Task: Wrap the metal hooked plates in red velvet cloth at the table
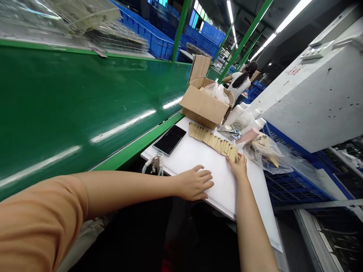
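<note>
A white board (198,155) lies across my lap beside the green conveyor. On it a row of small tan paper tags (211,139) is fanned out, overlapping. My right hand (239,165) rests at the near end of that row, fingers curled against the last tag (234,154). My left hand (195,183) lies flat on the board's near edge with its fingers stretched out and nothing in it.
A black phone (169,139) and a key ring (155,163) sit at the board's left corner. An open cardboard box (202,105) with plastic bags stands behind the tags. White bottles (245,115) and a clear bag (265,151) lie right. A person (241,80) works farther along the conveyor (85,102).
</note>
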`<state>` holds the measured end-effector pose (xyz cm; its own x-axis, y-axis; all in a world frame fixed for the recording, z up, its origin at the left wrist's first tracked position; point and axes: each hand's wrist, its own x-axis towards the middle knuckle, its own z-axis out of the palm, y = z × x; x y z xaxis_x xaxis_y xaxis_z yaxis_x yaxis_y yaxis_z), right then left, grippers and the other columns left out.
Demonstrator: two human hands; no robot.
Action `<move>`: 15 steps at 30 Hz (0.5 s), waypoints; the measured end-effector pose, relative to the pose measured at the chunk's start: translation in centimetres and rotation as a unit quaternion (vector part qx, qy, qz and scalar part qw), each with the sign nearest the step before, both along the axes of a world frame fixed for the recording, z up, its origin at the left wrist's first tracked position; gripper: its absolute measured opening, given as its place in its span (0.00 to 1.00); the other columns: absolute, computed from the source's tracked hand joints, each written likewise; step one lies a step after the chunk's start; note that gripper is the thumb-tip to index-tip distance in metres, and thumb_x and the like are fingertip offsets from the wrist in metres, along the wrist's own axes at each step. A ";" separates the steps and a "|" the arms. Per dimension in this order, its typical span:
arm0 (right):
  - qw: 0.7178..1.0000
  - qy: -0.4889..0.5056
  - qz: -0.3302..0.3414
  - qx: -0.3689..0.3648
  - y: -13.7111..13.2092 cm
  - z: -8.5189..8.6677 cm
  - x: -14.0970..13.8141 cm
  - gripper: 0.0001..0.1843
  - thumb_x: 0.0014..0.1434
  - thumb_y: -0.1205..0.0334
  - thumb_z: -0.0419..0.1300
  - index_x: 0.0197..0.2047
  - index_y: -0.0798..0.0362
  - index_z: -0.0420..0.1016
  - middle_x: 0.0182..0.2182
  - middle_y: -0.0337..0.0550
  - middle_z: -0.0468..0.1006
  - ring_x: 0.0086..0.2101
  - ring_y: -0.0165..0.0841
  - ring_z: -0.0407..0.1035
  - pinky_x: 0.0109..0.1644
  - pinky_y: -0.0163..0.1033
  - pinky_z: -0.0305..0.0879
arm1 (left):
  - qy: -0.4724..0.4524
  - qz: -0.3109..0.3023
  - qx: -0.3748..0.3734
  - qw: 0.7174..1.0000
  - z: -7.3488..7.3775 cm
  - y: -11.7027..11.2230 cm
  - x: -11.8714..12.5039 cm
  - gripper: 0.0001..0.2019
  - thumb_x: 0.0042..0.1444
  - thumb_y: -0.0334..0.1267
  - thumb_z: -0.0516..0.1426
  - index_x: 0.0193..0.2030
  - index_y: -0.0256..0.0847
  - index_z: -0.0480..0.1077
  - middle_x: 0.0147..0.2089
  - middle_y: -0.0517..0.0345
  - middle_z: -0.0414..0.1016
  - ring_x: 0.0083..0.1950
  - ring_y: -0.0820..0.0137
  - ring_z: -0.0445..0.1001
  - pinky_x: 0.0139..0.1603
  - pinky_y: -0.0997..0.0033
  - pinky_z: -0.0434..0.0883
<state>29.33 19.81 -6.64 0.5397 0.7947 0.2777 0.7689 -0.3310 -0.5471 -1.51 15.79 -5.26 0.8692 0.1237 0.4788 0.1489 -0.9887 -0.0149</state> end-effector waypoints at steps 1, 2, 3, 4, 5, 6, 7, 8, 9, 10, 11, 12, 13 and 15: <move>1.000 -0.001 -0.001 -0.003 0.0 0.0 -0.1 0.41 0.41 0.45 0.63 0.56 0.55 0.61 0.56 0.58 0.62 0.57 0.47 0.58 0.61 0.48 0.54 | 0.000 -0.001 0.000 1.000 0.0 0.0 0.0 0.19 0.62 0.49 0.49 0.51 0.36 0.65 0.52 0.43 0.70 0.58 0.56 0.64 0.60 0.53 0.56; 1.000 -0.002 -0.002 -0.006 0.1 0.0 -0.2 0.41 0.41 0.45 0.63 0.56 0.56 0.61 0.56 0.58 0.62 0.57 0.47 0.58 0.61 0.48 0.54 | 0.001 -0.003 0.000 1.000 0.0 0.0 0.0 0.19 0.62 0.49 0.49 0.51 0.36 0.65 0.51 0.43 0.70 0.58 0.56 0.64 0.60 0.52 0.56; 1.000 -0.003 -0.004 -0.008 0.1 0.0 -0.2 0.41 0.41 0.46 0.62 0.56 0.56 0.61 0.56 0.58 0.62 0.57 0.47 0.58 0.62 0.48 0.53 | 0.003 -0.004 0.000 1.000 0.0 0.0 0.0 0.19 0.62 0.49 0.49 0.51 0.36 0.65 0.51 0.43 0.70 0.57 0.56 0.64 0.60 0.52 0.56; 1.000 -0.003 -0.004 -0.009 0.1 0.0 -0.2 0.40 0.42 0.47 0.62 0.56 0.56 0.61 0.56 0.58 0.62 0.57 0.46 0.58 0.62 0.48 0.53 | 0.006 -0.004 0.000 1.000 0.0 0.0 0.0 0.19 0.62 0.49 0.49 0.51 0.36 0.65 0.51 0.43 0.70 0.57 0.56 0.64 0.60 0.52 0.56; 1.000 -0.002 -0.003 -0.009 0.0 0.1 -0.2 0.39 0.42 0.48 0.62 0.56 0.56 0.61 0.56 0.58 0.62 0.57 0.46 0.59 0.61 0.48 0.54 | 0.008 -0.005 -0.001 1.000 0.0 0.0 0.0 0.19 0.62 0.49 0.48 0.51 0.36 0.65 0.51 0.43 0.70 0.57 0.56 0.64 0.60 0.52 0.55; 1.000 0.000 -0.002 -0.008 0.0 0.1 -0.1 0.38 0.43 0.48 0.61 0.56 0.56 0.61 0.56 0.58 0.62 0.56 0.46 0.59 0.61 0.47 0.54 | 0.011 -0.006 -0.002 1.000 0.1 0.0 0.0 0.19 0.63 0.49 0.48 0.51 0.36 0.64 0.51 0.43 0.70 0.57 0.56 0.64 0.60 0.53 0.55; 1.000 0.002 -0.002 -0.007 0.0 0.1 0.0 0.37 0.43 0.49 0.61 0.56 0.56 0.62 0.56 0.58 0.62 0.56 0.45 0.60 0.61 0.47 0.54 | 0.012 -0.007 -0.002 1.000 0.1 0.0 0.0 0.19 0.63 0.48 0.47 0.51 0.36 0.64 0.51 0.43 0.70 0.57 0.56 0.64 0.60 0.53 0.55; 1.000 0.004 -0.001 -0.006 -0.1 0.1 0.0 0.37 0.44 0.49 0.61 0.55 0.55 0.62 0.56 0.58 0.62 0.55 0.45 0.61 0.61 0.47 0.54 | 0.013 -0.007 -0.003 1.000 0.1 0.0 0.0 0.19 0.63 0.48 0.47 0.51 0.36 0.64 0.51 0.43 0.70 0.57 0.56 0.64 0.60 0.53 0.55; 1.000 0.007 -0.001 -0.004 -0.1 0.1 0.1 0.36 0.44 0.49 0.61 0.55 0.55 0.62 0.56 0.58 0.62 0.55 0.45 0.61 0.60 0.47 0.55 | 0.013 -0.007 -0.003 1.000 0.1 0.1 0.0 0.19 0.63 0.48 0.47 0.51 0.36 0.64 0.51 0.43 0.70 0.57 0.56 0.64 0.60 0.53 0.55; 1.000 0.010 -0.001 -0.002 -0.1 0.1 0.2 0.36 0.44 0.50 0.61 0.55 0.55 0.62 0.56 0.58 0.62 0.54 0.44 0.61 0.60 0.46 0.55 | 0.012 -0.007 -0.002 1.000 0.1 0.1 0.0 0.19 0.63 0.48 0.47 0.51 0.36 0.64 0.51 0.43 0.70 0.57 0.57 0.64 0.60 0.53 0.55; 1.000 0.013 -0.001 0.000 -0.2 0.2 0.3 0.36 0.44 0.50 0.61 0.55 0.55 0.62 0.56 0.57 0.62 0.54 0.44 0.61 0.60 0.46 0.56 | 0.011 -0.008 -0.002 1.000 0.1 0.1 0.0 0.19 0.63 0.48 0.47 0.51 0.36 0.64 0.51 0.43 0.70 0.57 0.57 0.64 0.60 0.53 0.55; 1.000 0.017 -0.002 0.002 -0.1 0.2 0.3 0.35 0.44 0.51 0.62 0.55 0.55 0.63 0.56 0.57 0.62 0.54 0.44 0.62 0.60 0.45 0.56 | 0.008 -0.008 0.000 1.000 0.0 0.1 0.0 0.19 0.63 0.48 0.48 0.50 0.36 0.64 0.50 0.44 0.70 0.57 0.57 0.64 0.60 0.53 0.55; 1.000 0.021 -0.003 0.003 -0.1 0.1 0.4 0.35 0.44 0.51 0.62 0.54 0.54 0.63 0.56 0.57 0.62 0.54 0.43 0.62 0.60 0.45 0.56 | 0.004 -0.009 0.001 1.000 0.0 0.1 0.0 0.18 0.62 0.48 0.48 0.50 0.36 0.65 0.50 0.44 0.70 0.57 0.57 0.64 0.60 0.53 0.56; 1.000 0.028 -0.006 0.005 -0.1 0.1 0.4 0.34 0.44 0.51 0.62 0.54 0.54 0.64 0.56 0.57 0.62 0.54 0.43 0.62 0.60 0.45 0.57 | -0.006 -0.011 0.004 1.000 0.0 0.1 0.0 0.18 0.62 0.48 0.49 0.50 0.36 0.65 0.50 0.45 0.71 0.56 0.57 0.65 0.60 0.54 0.56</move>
<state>29.73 19.70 -6.49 0.5645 0.7848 0.2557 0.7332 -0.3345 -0.5921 -1.48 15.93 -5.27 0.8656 0.1008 0.4905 0.1275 -0.9916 -0.0213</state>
